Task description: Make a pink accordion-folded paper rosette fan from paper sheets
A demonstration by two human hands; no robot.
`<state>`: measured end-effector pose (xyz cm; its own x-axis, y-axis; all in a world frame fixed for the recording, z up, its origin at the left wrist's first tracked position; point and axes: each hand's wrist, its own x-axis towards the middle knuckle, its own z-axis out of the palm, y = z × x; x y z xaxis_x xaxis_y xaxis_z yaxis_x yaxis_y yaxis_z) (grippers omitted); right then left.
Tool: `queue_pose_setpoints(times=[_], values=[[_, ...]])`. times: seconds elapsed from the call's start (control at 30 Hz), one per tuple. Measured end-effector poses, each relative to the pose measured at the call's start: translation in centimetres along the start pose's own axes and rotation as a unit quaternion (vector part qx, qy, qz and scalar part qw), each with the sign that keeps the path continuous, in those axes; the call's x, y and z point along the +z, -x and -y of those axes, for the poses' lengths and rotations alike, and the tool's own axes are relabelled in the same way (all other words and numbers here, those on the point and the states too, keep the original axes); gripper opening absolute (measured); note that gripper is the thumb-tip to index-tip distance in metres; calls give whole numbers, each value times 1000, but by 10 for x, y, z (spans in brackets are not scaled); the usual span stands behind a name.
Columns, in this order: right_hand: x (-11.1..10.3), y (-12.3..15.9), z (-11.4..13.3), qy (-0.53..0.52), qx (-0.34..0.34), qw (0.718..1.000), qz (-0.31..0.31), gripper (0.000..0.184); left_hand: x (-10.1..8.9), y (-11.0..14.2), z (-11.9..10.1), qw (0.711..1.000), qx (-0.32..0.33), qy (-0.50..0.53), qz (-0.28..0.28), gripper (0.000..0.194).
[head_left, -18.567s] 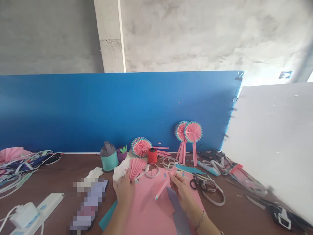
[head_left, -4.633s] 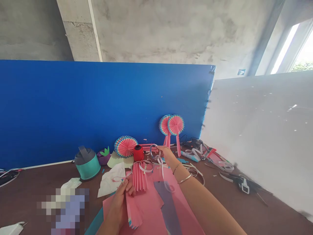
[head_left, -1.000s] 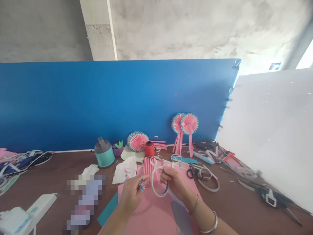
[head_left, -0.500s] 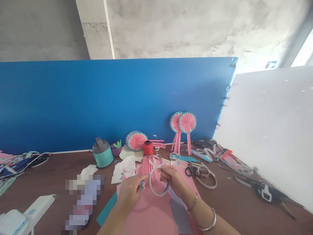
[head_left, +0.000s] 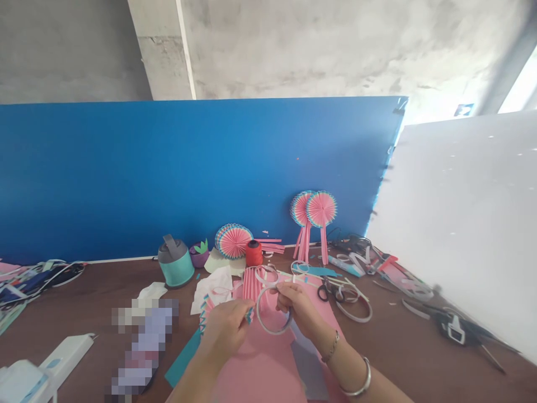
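your right hand (head_left: 297,307) pinches a white tape roll (head_left: 274,331) over the pink paper (head_left: 260,372); your left hand (head_left: 224,330), fingers curled, grips a folded pink-and-blue fan (head_left: 205,312) just left of the roll.

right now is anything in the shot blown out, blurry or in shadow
Head view: the bright opening at upper right is blown out, and the white panel looks washed out. Head view: soft shadow on the pink sheet near the left hand. Head view: coarse blocks, not lens blur, hide most of the phone-like thing.
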<state>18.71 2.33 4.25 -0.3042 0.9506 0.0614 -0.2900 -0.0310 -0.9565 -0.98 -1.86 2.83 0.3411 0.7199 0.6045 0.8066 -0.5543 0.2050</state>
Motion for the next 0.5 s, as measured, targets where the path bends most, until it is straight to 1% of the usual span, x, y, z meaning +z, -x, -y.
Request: queue_pose_setpoints(times=[0.1,0.2,0.27,0.33,0.43,0.5], values=[[-2,0,0,-13,23,1000,8,30,-1,0,1,1000,-28,-4,-10,45],[-4,0,1,-14,31,999,30,30,-1,1,3,997,-73,4,-28,38],[-5,0,2,-7,40,997,63,29,0,1,4,993,-108,12,-43,31],[-7,0,2,2,69,992,108,34,0,1,4,988,-136,13,-68,24],[-10,0,0,20,113,979,169,46,-1,1,4,983,-154,7,-99,20],[-11,1,0,28,129,971,201,47,-1,1,4,982,-158,7,-105,20]])
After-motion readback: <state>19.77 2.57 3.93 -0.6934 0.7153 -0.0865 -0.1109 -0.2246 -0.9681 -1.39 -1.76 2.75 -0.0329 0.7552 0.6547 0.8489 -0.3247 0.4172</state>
